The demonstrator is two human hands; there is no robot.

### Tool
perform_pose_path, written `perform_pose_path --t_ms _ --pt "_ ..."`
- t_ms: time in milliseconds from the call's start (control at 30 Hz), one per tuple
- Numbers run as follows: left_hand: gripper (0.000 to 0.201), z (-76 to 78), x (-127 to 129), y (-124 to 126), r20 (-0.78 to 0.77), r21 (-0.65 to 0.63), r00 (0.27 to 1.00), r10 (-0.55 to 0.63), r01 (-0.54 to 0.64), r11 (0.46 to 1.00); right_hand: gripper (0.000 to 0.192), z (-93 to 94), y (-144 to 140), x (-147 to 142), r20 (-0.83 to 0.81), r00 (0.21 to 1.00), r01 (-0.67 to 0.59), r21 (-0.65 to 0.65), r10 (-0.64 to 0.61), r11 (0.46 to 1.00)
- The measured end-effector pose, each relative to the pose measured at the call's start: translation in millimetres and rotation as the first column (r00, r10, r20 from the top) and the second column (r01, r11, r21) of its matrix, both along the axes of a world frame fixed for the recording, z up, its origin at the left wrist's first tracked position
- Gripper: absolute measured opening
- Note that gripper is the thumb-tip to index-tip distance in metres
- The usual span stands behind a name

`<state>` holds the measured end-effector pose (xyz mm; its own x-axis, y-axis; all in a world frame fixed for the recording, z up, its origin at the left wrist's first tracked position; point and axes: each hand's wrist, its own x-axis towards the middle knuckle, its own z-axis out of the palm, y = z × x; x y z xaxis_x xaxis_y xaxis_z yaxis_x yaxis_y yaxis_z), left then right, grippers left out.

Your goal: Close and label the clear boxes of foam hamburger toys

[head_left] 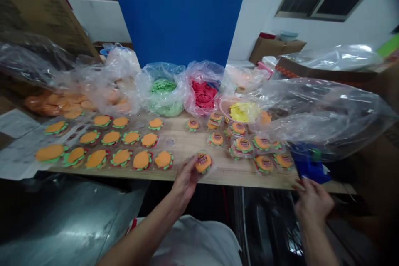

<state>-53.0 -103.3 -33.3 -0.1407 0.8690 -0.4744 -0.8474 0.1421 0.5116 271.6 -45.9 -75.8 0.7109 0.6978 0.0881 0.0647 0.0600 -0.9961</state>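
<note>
My left hand (pixel 186 181) grips the left side of a clear plastic box with a toy burger (pixel 203 163) in it, at the table's front edge. That burger has an orange bun, a green frill and a printed label on top. My right hand (pixel 313 200) is off the table's front edge, just below a blue tape dispenser (pixel 310 166). Its thumb and fingers are pressed together; what they hold, if anything, is too small to make out. Labelled boxed burgers (pixel 243 145), some stacked, lie between my hands. Unlabelled burgers in clear trays (pixel 121 157) stand in rows to the left.
Along the back of the wooden table (pixel 183 139) are bags of green pieces (pixel 163 86), red pieces (pixel 204 94) and orange pieces (pixel 59 103). A basket (pixel 225 108) holds yellow pieces. A large clear plastic bag (pixel 324 112) spreads over the right side. Paper sheets (pixel 18 149) lie far left.
</note>
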Motion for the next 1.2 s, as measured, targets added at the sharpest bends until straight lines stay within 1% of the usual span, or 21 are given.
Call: perform_pose_path --t_ms 33,67,133,167,200,233,267,333,467,633,667,700,767,800,833,867,900,967,1000,1133,1200 --pt "0.027 -0.5 0 0 -0.014 0.0 1.0 0.019 -0.019 1.0 0.025 7.0 -9 -30 -0.1 0.991 -0.095 -0.017 0.093 0.995" --pt "0.027 -0.7 0 1 -0.03 0.003 0.999 0.034 -0.034 0.999 0.026 14.3 -18 -62 -0.176 0.953 -0.257 -0.05 0.245 0.965" --pt "0.024 -0.1 1 1 -0.057 0.02 0.997 0.059 -0.058 0.998 0.025 27.2 -35 -122 -0.308 0.808 -0.547 -0.073 0.502 0.834" --pt "0.022 0.7 2 1 -0.068 0.032 0.995 0.068 -0.066 0.997 0.023 31.6 -42 -147 -0.351 0.725 -0.648 -0.055 0.592 0.76" --pt "0.02 1.7 1 0 -0.077 0.044 0.994 0.074 -0.071 0.996 0.021 34.4 -47 -168 -0.37 0.649 -0.726 -0.038 0.665 0.687" --pt "0.019 2.8 1 0 -0.085 0.053 0.993 0.083 -0.079 0.995 0.021 35.5 -51 -184 -0.373 0.595 -0.773 -0.02 0.712 0.635" --pt "0.018 3.9 0 -1 -0.091 0.058 0.992 0.088 -0.083 0.995 0.02 35.2 -53 -196 -0.365 0.556 -0.803 -0.004 0.747 0.596" --pt "0.018 5.5 -2 -3 -0.096 0.057 0.99 0.101 -0.096 0.994 0.021 31.6 -53 -209 -0.333 0.523 -0.83 0.01 0.785 0.557" --pt "0.018 4.2 -7 -6 -0.097 0.048 0.986 0.134 -0.13 0.99 0.02 23.8 -50 -217 -0.311 0.509 -0.848 -0.018 0.803 0.53" --pt "0.017 2.1 -11 -4 -0.11 0.043 0.979 0.174 -0.17 0.985 0.02 25.3 -50 -224 -0.333 0.51 -0.853 -0.075 0.793 0.517" --pt "0.018 2.9 -12 -3 -0.11 0.046 0.977 0.182 -0.178 0.983 0.021 25.8 -50 -224 -0.337 0.527 -0.84 -0.072 0.78 0.537" --pt "0.019 3.8 -13 -2 -0.109 0.045 0.975 0.192 -0.188 0.981 0.024 25.7 -50 -223 -0.336 0.563 -0.813 -0.064 0.755 0.578" --pt "0.02 5.6 -14 0 -0.11 0.039 0.972 0.207 -0.204 0.978 0.025 23.9 -50 -218 -0.286 0.672 -0.721 -0.042 0.683 0.692" --pt "0.021 6.0 -14 1 -0.115 0.037 0.971 0.208 -0.205 0.978 0.02 22.1 -51 -216 -0.235 0.712 -0.688 -0.039 0.662 0.725" --pt "0.021 5.9 -13 1 -0.123 0.034 0.971 0.204 -0.201 0.979 0.017 20.1 -51 -214 -0.176 0.728 -0.679 -0.048 0.663 0.733" --pt "0.021 5.2 -12 1 -0.136 0.033 0.971 0.199 -0.196 0.98 0.018 18.0 -52 -213 -0.126 0.717 -0.696 -0.068 0.686 0.715" --pt "0.021 4.0 -11 1 -0.15 0.031 0.969 0.197 -0.195 0.98 0.019 16.1 -53 -213 -0.1 0.684 -0.729 -0.093 0.723 0.678" --pt "0.021 0.9 -8 1 -0.176 0.024 0.966 0.191 -0.19 0.982 0.021 13.4 -54 -216 -0.146 0.616 -0.787 -0.121 0.774 0.604" --pt "0.021 -0.8 -6 1 -0.184 0.017 0.965 0.186 -0.186 0.982 0.021 12.7 -55 -218 -0.204 0.596 -0.802 -0.111 0.776 0.587" --pt "0.024 -5.6 -6 7 -0.142 -0.007 0.986 0.091 -0.093 0.996 0.024 13.2 -48 -228 -0.421 0.524 -0.816 0.002 0.741 0.578" --pt "0.03 -7.0 -7 10 -0.085 -0.018 0.996 0.004 -0.006 1.0 0.025 14.7 -35 -230 -0.469 0.516 -0.792 0.057 0.716 0.608"
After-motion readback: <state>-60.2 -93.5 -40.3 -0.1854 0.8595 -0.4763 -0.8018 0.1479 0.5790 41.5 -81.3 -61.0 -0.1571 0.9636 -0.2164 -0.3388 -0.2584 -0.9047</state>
